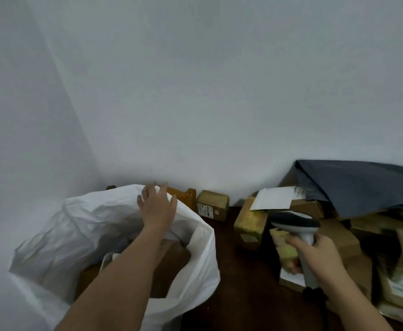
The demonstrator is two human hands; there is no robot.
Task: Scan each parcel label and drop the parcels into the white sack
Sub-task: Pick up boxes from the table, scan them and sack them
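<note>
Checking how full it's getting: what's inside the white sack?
Inside the white sack, brown cardboard parcels show near the top. The left hand, fingers spread, and its forearm cover part of the opening; anything deeper is hidden.

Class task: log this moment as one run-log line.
left hand: open above sack | right hand: grips scanner | sack: holds parcels | more parcels: right

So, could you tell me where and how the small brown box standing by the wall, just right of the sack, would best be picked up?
Probably from above, with the free left hand, fingers and thumb across the two side faces of the small brown box. It stands alone against the wall, label facing the camera, top and sides exposed. The white sack lies to its left and the right hand holds the scanner.
</note>
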